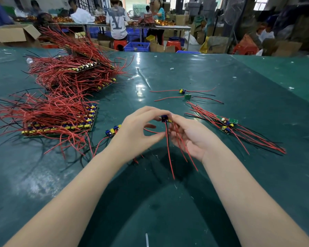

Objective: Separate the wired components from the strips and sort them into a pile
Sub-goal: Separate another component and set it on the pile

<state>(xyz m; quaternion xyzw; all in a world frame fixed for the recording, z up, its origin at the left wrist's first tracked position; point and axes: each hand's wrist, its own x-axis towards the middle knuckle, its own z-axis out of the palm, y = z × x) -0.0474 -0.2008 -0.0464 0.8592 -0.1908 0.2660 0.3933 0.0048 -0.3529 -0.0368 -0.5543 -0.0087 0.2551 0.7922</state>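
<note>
Wired component [165,119] pinched between my left hand [139,131] and right hand [187,134] grips, red leads dangling above the counter [185,72]

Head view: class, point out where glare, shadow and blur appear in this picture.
Head view: bright glare streaks lie on the green table beyond the hands; a dark curved shadow falls on it between the forearms, under the hanging red wires; the background workers are soft and blurred; wide-angle distortion bends the table's far edge.

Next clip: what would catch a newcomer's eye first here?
Two hands, left and right, meet at centre, pinching a small wired component whose red wires hang down. Heaps of red-wired strips fill the left of the green table; a small pile lies right.
</note>
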